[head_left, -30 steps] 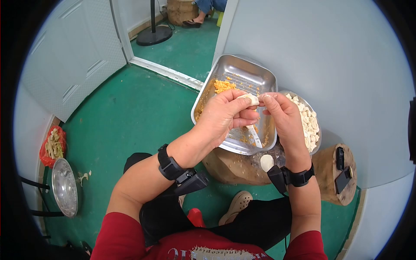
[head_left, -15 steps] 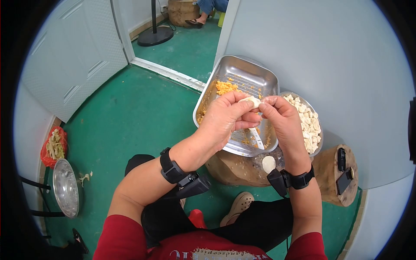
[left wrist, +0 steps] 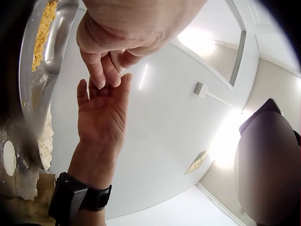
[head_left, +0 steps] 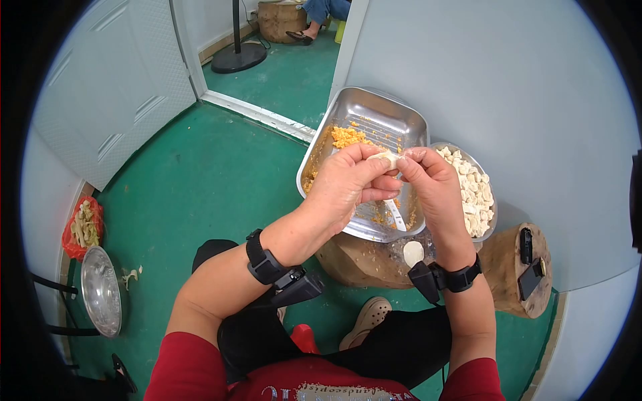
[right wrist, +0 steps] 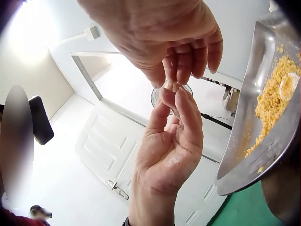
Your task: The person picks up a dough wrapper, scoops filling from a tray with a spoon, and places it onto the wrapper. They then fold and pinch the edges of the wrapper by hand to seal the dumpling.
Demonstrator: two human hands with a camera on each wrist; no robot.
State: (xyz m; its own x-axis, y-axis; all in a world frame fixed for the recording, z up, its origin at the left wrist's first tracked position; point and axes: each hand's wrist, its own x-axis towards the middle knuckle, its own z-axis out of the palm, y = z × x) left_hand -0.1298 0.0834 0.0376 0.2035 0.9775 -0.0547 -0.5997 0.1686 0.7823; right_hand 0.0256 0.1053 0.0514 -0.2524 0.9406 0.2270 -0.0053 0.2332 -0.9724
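Note:
Over the metal tray (head_left: 381, 230), the left hand (head_left: 338, 180) holds a small piece of white dough (head_left: 385, 158) between thumb and fingers. The right hand (head_left: 436, 190) pinches the dough's right end with thumb and forefinger. Seen in the right wrist view, the fingertips of the left hand (right wrist: 169, 155) and right hand (right wrist: 164, 37) meet around the dough, which they mostly hide. Orange-yellow filling (head_left: 348, 137) lies in the tray, along with a white-handled utensil (head_left: 395, 215). A round flat wrapper (head_left: 413, 252) lies on the wooden stump below.
A bowl of folded white dumplings (head_left: 476, 194) stands right of the tray. Small black devices (head_left: 530, 277) lie on another stump (head_left: 508, 267). At the left are a metal basin (head_left: 100, 291) and a red bag (head_left: 81, 227). Another person's legs (head_left: 321, 13) show through the doorway.
Both hands stay together over the tray and have shifted slightly down. The right fingertips have moved a little closer over the dough.

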